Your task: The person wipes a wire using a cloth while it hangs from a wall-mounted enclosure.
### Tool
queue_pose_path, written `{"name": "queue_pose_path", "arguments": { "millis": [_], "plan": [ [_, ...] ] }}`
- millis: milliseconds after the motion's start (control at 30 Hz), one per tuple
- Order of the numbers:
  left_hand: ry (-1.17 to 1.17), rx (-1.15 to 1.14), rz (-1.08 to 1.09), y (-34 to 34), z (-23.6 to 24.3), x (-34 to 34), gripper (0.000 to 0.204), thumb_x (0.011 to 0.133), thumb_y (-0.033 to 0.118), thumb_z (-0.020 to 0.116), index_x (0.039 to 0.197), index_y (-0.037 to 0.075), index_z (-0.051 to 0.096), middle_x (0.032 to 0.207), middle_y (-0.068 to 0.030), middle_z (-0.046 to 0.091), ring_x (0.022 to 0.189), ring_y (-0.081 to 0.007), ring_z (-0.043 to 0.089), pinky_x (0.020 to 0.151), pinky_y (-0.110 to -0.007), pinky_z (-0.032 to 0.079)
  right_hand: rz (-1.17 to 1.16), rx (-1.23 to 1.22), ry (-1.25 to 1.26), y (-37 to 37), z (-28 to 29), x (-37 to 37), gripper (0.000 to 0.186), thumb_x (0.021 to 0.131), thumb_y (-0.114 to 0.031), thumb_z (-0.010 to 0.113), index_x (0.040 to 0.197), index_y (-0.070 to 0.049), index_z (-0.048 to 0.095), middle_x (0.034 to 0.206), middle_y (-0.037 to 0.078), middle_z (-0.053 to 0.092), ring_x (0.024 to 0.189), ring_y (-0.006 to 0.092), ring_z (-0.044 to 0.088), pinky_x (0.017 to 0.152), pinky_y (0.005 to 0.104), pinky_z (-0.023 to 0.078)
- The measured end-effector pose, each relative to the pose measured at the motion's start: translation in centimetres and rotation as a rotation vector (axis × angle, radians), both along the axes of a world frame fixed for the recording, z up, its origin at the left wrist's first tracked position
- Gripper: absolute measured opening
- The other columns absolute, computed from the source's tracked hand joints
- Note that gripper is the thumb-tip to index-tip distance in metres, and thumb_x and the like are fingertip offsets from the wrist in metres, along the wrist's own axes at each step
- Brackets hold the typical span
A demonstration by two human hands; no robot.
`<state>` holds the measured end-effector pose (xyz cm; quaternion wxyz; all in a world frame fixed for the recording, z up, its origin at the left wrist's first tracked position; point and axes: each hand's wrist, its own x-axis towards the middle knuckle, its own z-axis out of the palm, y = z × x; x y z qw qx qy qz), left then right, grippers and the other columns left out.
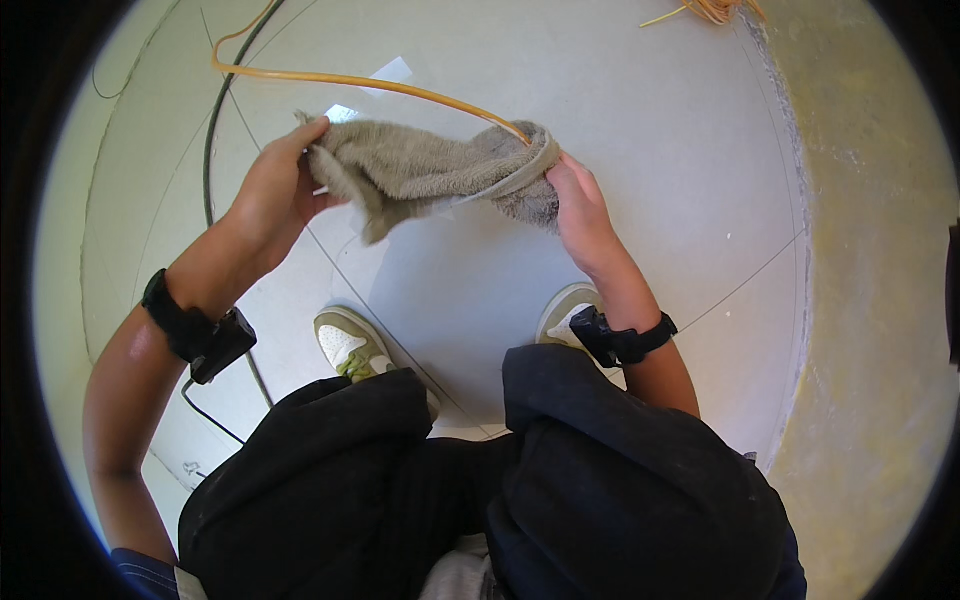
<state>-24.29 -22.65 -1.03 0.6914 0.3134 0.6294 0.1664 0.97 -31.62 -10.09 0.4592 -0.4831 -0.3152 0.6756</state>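
A grey-brown towel [420,165] is stretched between my two hands above the floor. My left hand [275,185] grips its left end, thumb on top, with a loose corner hanging down beside the fingers. At the other end, my right hand [582,210] is closed on the bunched, looped part of the cloth; most of its fingers are hidden behind it. A thin orange hose or cable [390,86] curves in from the upper left and disappears into the towel's fold near my right hand.
Light floor tiles [660,130] lie below. A black cable [209,150] runs down the left side. An orange coil [715,10] sits at the top right, beside a yellowish raised strip [860,250]. My shoes [350,340] stand under the towel.
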Motion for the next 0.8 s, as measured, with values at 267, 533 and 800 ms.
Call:
{"name": "queue_pose_path", "arguments": {
  "millis": [267, 533, 800],
  "plan": [
    [-0.422, 0.214, -0.088, 1.8, 1.9, 1.9, 0.035, 0.09, 0.025, 0.05, 0.112, -0.001, 0.048, 0.103, -0.0072, 0.054, 0.096, -0.0143, 0.051, 0.088, -0.03, 0.043, 0.143, -0.032, 0.087, 0.1, 0.5, -0.4, 0.038, 0.095, -0.019, 0.033, 0.123, 0.003, 0.046, 0.114, 0.006, 0.055, 0.104, 0.0116, 0.05, 0.092, 0.0252, 0.037],
    [-0.019, 0.314, -0.338, 2.1, 1.8, 3.0, 0.032, 0.088, 0.029, 0.059, 0.1, 0.0, 0.054, 0.078, -0.0039, 0.058, 0.055, -0.0056, 0.053, 0.041, -0.018, 0.046, 0.435, 0.008, -0.068, 0.6, 0.0, 1.3, 0.035, 0.092, -0.02, 0.04, 0.117, 0.002, 0.051, 0.107, 0.008, 0.058, 0.099, 0.0136, 0.051, 0.092, 0.027, 0.036],
    [0.052, 0.388, -0.378, 1.2, 2.3, 4.8, 0.028, 0.087, 0.028, 0.059, 0.096, 0.001, 0.055, 0.08, -0.006, 0.062, 0.064, -0.0087, 0.061, 0.045, -0.019, 0.05, 0.29, 0.463, -0.362, 2.1, 2.6, -1.3, 0.027, 0.086, -0.024, 0.048, 0.093, 0.0, 0.057, 0.082, 0.008, 0.06, 0.078, 0.0206, 0.054, 0.085, 0.0336, 0.035]
  ]
}}
